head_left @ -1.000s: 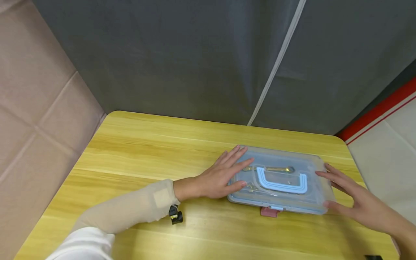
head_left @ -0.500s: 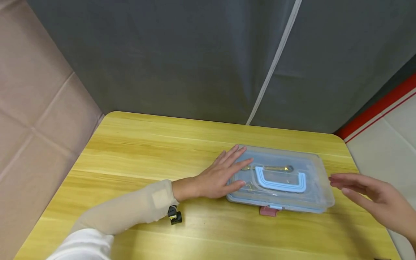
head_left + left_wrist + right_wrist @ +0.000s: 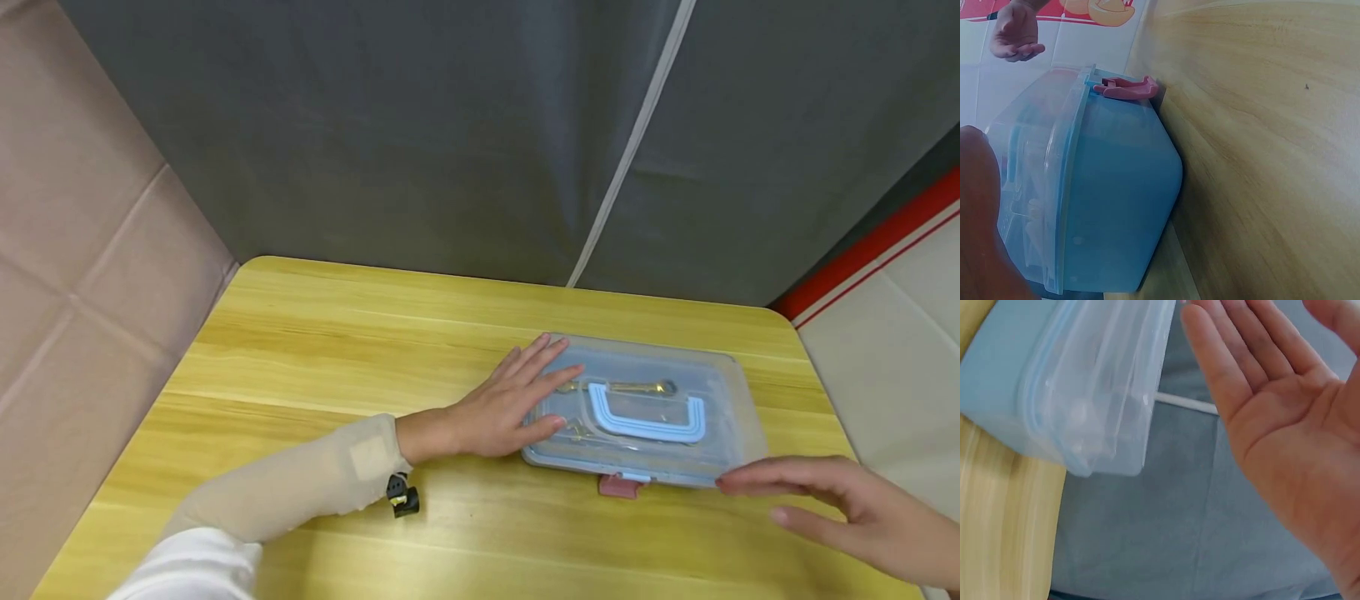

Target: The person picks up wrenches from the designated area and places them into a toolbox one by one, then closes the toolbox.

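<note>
A blue plastic toolbox (image 3: 720, 417) with a clear lid stands on the right half of the table. On its lid lies a light blue carrying handle (image 3: 652, 429), folded flat. Through the lid shows a brass-coloured wrench (image 3: 637, 387). A pink latch (image 3: 1127, 89) sticks out from the front side. My left hand (image 3: 502, 408) rests on the lid's left end with its fingers spread. Near the box's front right corner is my right hand (image 3: 840, 504), fingers extended, palm turned inward and holding nothing; whether its fingertips touch the box I cannot tell.
The wooden table (image 3: 337, 333) backs onto a dark grey curtain (image 3: 412, 150). A pinkish padded wall (image 3: 97, 250) borders the left, and a white panel with a red band (image 3: 870, 250) borders the right. A small black wrist camera (image 3: 403, 497) hangs under the left forearm.
My right hand has come off the box's right end and moved toward its front right corner. The left hand and the toolbox stay where they were.
</note>
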Motion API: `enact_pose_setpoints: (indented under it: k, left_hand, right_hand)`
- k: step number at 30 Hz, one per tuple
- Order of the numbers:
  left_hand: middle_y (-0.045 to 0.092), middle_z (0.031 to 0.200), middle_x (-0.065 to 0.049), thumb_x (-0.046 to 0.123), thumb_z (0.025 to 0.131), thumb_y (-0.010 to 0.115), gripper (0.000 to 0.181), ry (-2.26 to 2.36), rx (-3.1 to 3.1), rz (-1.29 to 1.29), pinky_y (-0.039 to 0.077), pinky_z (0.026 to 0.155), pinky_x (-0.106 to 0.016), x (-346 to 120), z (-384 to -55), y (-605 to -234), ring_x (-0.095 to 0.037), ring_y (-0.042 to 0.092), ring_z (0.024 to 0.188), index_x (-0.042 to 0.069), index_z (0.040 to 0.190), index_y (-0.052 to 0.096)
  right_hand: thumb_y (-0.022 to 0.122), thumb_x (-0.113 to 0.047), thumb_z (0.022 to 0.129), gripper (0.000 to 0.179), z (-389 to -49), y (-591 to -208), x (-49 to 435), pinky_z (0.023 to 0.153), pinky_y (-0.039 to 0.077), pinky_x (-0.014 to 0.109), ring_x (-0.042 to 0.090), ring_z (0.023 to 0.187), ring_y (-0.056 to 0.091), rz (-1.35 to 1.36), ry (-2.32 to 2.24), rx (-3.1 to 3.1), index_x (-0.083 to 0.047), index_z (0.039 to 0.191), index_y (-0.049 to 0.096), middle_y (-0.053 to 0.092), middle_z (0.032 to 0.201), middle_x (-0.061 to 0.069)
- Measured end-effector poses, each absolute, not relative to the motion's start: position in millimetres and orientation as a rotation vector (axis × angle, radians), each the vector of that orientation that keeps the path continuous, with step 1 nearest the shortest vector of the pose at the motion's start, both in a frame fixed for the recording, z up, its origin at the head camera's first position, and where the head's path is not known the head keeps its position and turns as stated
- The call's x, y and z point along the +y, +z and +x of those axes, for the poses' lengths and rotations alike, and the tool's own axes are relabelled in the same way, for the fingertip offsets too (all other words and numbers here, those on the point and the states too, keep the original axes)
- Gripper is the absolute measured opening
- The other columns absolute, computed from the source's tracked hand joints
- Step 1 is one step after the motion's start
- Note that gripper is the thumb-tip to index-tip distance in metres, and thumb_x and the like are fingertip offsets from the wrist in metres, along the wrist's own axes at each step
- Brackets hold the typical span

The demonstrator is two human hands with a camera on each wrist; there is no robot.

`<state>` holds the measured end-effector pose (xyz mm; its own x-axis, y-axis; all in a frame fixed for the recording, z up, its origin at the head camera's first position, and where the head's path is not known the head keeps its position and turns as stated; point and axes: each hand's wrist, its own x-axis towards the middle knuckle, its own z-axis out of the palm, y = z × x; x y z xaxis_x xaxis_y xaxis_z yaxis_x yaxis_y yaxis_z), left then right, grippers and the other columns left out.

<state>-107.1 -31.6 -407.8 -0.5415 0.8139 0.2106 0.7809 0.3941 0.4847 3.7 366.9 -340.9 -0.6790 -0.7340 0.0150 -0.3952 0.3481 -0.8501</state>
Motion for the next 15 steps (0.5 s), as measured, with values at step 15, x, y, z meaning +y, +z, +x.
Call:
enact_pose_setpoints:
  k: [15]
  left_hand:
    - [-0.001,0.171,-0.007,0.041,0.107,0.045,0.064,0.851,2.563,1.479,0.009,0.122,-0.061,-31.1,-105.9,-407.6,-0.021,-0.013,0.156,0.017,0.163,0.023]
  right_hand:
    - [0.056,0.007,0.099,0.056,30.1,-368.8,345.9,0.102,0.037,0.013,0.000,0.141,0.038,-0.829,-1.191,1.979,-0.007,0.153,0.044,0.048,0.154,0.007]
